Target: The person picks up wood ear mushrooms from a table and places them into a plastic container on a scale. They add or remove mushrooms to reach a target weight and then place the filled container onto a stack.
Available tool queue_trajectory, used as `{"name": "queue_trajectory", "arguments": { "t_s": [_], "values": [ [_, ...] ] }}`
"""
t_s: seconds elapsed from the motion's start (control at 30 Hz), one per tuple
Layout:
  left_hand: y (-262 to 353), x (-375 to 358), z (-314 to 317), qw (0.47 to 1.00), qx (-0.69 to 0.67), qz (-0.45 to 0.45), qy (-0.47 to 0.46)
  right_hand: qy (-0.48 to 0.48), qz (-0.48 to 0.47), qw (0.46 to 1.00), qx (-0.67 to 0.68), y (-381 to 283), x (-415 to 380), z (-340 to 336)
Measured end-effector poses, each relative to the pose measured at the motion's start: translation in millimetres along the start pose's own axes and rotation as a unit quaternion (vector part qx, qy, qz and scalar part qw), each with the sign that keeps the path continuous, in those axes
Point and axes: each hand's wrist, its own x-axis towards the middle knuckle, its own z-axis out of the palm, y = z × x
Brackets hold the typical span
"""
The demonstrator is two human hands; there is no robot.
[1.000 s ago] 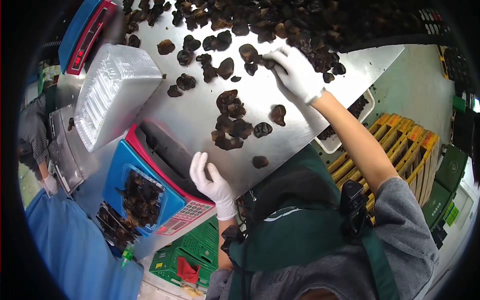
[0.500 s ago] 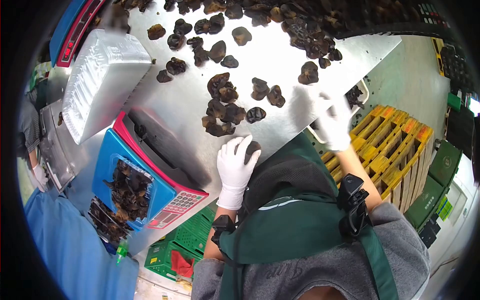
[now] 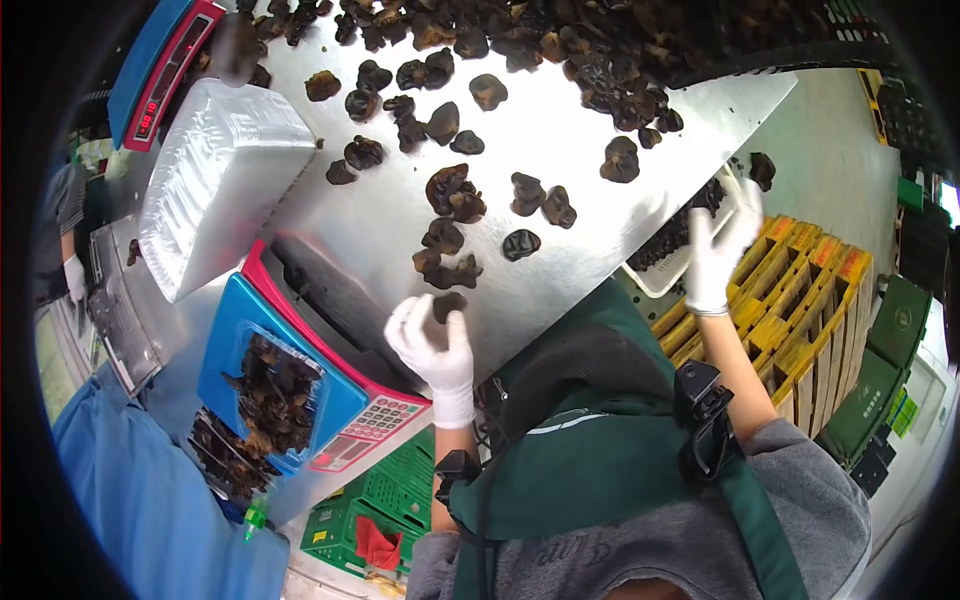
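Observation:
My left hand [image 3: 435, 350], in a white glove, has its thumb and fingers closed around a small dark wood ear mushroom [image 3: 448, 306] near the table's front edge. My right hand [image 3: 722, 250], also gloved, is spread beyond the right edge over a white basket [image 3: 655, 288] that contains dark pieces. Just past its fingertips, a separate wood ear piece [image 3: 762, 172] shows against the floor, apart from the hand. Loose mushrooms [image 3: 455, 193] lie scattered on the steel table [image 3: 560, 110], with a large heap [image 3: 620, 50] at the back.
A blue and red scale [image 3: 350, 400] holds a tray of mushrooms [image 3: 275, 385] at left. Stacked clear trays [image 3: 225, 180] stand behind it, near a second scale [image 3: 165, 80]. Yellow pallets [image 3: 790, 310] stand at right; green crates [image 3: 370, 510] sit below. Another person's gloved hand [image 3: 75, 280] is far left.
My right hand has moved right, off the table, and its fingers have spread. A mushroom piece now appears beyond it. My left hand has shifted left and now visibly pinches a small piece.

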Motion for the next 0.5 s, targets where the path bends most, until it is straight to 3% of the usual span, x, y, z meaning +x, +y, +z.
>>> {"name": "queue_trajectory", "arguments": {
  "t_s": [0.07,0.1,0.13,0.17,0.23,0.27,0.3,0.37,0.43,0.47,0.5],
  "values": [
    [-6.8,20.6,15.4,0.999,-0.006,-0.005,0.051,-0.132,-0.057,0.989,0.020,-12.2,-14.8,28.3],
    [-6.5,35.0,22.7,0.999,-0.007,0.007,0.035,-0.264,0.019,0.964,0.027,-38.0,-3.5,35.6],
    [-3.9,51.4,28.6,1.000,-0.006,0.019,0.020,-0.140,-0.067,0.985,0.073,-38.8,-12.8,72.2],
    [-1.7,66.5,34.8,0.999,-0.027,0.038,-0.010,-0.234,-0.099,0.966,-0.038,-60.4,-9.3,81.5],
    [4.7,87.8,39.8,0.993,-0.022,0.058,-0.098,-0.342,-0.137,0.928,0.049,-103.0,-14.3,95.4],
    [7.9,92.0,42.7,0.989,-0.028,0.061,-0.130,-0.262,-0.240,0.930,0.097,-115.3,-31.9,106.8],
    [12.2,93.2,37.8,0.983,0.023,0.083,-0.165,-0.278,-0.259,0.909,0.174,-129.2,-31.9,106.6],
    [-4.4,73.2,35.9,0.994,-0.056,0.013,-0.097,-0.264,-0.292,0.874,0.284,-137.6,-18.1,111.1],
    [-4.8,53.0,25.9,0.998,-0.041,-0.020,-0.050,-0.235,-0.283,0.853,0.372,-129.0,12.7,142.1],
    [-1.2,44.1,23.7,0.999,-0.025,-0.025,-0.030,-0.221,-0.181,0.854,0.436,-139.2,33.5,154.2],
    [3.3,43.0,20.2,0.999,-0.008,-0.021,-0.030,-0.230,-0.245,0.872,0.357,-142.6,76.9,161.8]
  ]
}}
